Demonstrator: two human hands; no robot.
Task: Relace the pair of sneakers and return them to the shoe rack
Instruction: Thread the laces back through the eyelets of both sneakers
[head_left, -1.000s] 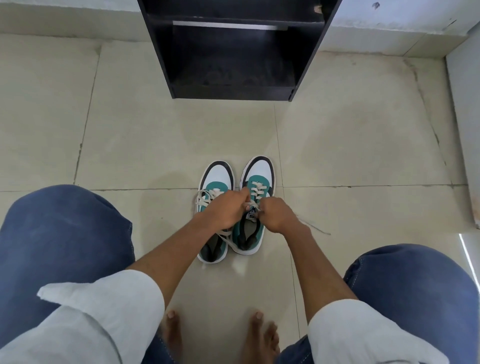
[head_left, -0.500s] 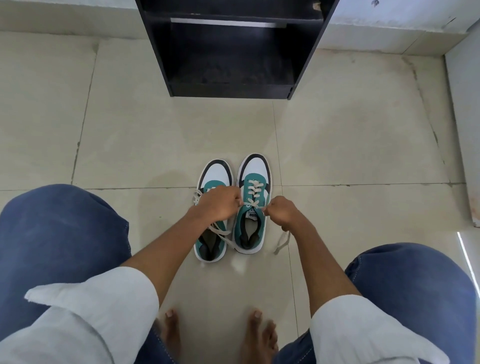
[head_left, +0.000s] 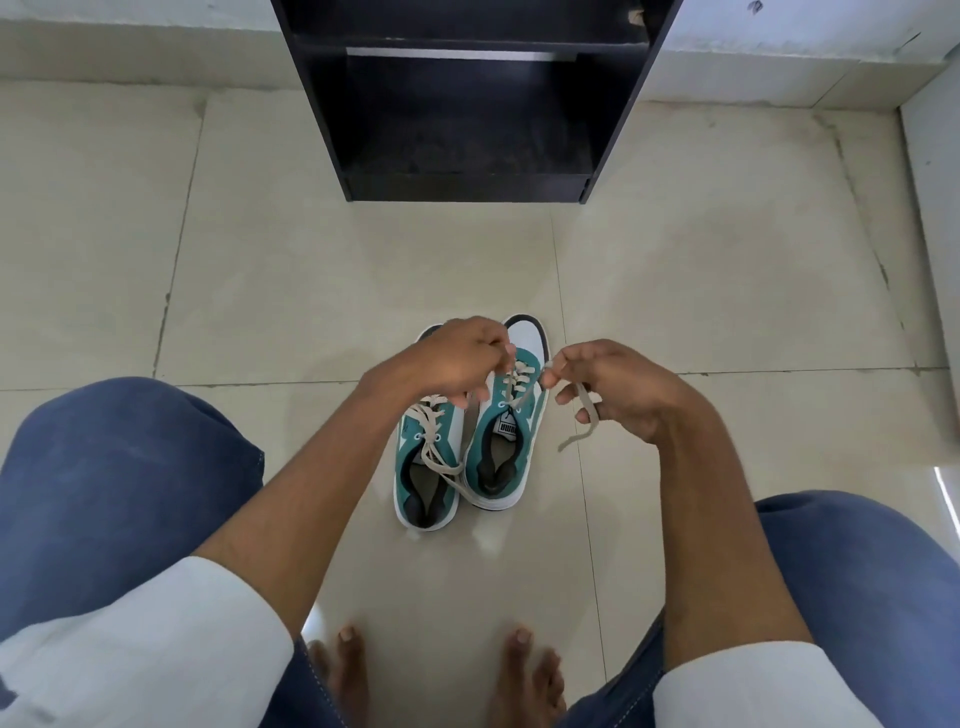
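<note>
At frame centre, our left hand (head_left: 457, 364) and right hand (head_left: 618, 395) pinch the right sneaker (head_left: 506, 431)'s lace (head_left: 582, 415) ends above it; its tongue tag reads PUMA.

White sleeves (head_left: 156, 618), blue jeans (head_left: 114, 467), bare feet (head_left: 524, 675)

**Q:** What surrounds the work area?

**A:** A floor of large pale tiles (head_left: 291, 270) fills the view, with grout lines crossing near the centre. At 12 o'clock a white wall base (head_left: 130, 31) runs along the top edge.

**Q:** And nearer the viewer?

**A:** Blue denim trouser legs appear at 8 o'clock (head_left: 104, 493) and 4 o'clock (head_left: 857, 597). White rolled sleeves (head_left: 156, 644) sit at the lower corners. Bare feet (head_left: 524, 680) rest on the tiles at 6 o'clock.
</note>
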